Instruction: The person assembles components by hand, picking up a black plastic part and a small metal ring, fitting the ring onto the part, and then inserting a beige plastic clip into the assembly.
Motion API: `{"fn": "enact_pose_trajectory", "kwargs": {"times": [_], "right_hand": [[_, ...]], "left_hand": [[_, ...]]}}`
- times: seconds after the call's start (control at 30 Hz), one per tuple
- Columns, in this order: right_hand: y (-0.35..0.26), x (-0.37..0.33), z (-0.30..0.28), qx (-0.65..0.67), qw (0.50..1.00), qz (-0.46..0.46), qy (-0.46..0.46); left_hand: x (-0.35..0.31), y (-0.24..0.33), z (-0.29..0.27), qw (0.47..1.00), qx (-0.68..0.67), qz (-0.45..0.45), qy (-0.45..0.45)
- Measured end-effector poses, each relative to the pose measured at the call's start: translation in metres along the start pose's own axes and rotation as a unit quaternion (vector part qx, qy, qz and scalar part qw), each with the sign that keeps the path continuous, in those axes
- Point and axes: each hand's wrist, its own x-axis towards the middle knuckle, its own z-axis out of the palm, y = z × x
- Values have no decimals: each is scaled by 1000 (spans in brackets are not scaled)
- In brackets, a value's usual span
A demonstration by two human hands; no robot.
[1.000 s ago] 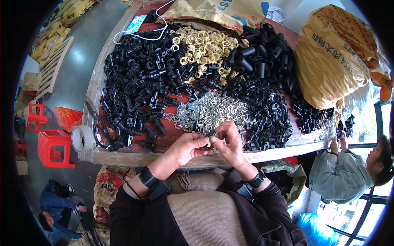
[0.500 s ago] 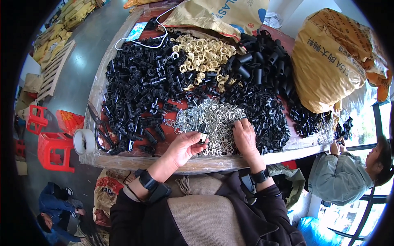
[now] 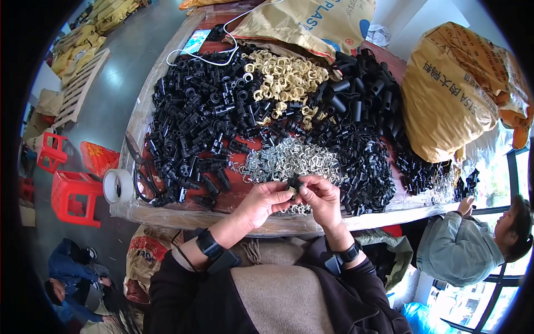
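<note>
**Gripping 1 small black part (image 3: 293, 182) near the tabletop (image 3: 238, 193)'s front edge**

At the front-left corner, white tape roll (image 3: 127, 185) just beside scissors (image 3: 134, 149). Toward the left edge, heaped black fittings (image 3: 194, 119). Pinching that 1 part between thumb and fingers of left hand (image 3: 258, 206), mid-front; just behind, piled silver hooks (image 3: 295, 158). Grasping the same part from the right with fingertips of right hand (image 3: 326, 205). Farther right, small black pieces (image 3: 368, 178); at the right edge, yellow bag (image 3: 445, 100).

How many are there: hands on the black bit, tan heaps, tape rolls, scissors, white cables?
Bare left hand and right hand on small black plastic part: 2
Heap of tan rings: 1
Round white tape roll: 1
Dark long-bladed scissors: 1
Thin white cable: 1
Total: 6
</note>
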Motion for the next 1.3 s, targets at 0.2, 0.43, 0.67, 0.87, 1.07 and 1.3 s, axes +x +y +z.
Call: {"fn": "enact_pose_trajectory", "kwargs": {"times": [0.2, 0.43, 0.67, 0.87, 1.07, 1.3], "right_hand": [[-1, 4, 8, -291, 941, -171, 23], [7, -10, 14, -336, 922, -184, 45], [9, -16, 5, -451, 855, -257, 5], [0, -5, -7, -437, 858, -269, -32], [-45, 84, -54, -486, 824, -217, 194], [37, 168, -172, -581, 743, -148, 299]], "left_hand": [[-4, -2, 1, 999, -35, 16, 33], [-3, -8, -4, 999, -42, 10, 25], [-7, -12, -7, 999, 29, -29, -14], [-2, -4, -3, 997, 72, -34, -13], [-8, 13, -17, 992, 117, 35, 2], [2, -1, -21, 997, 74, 12, 4]]}}
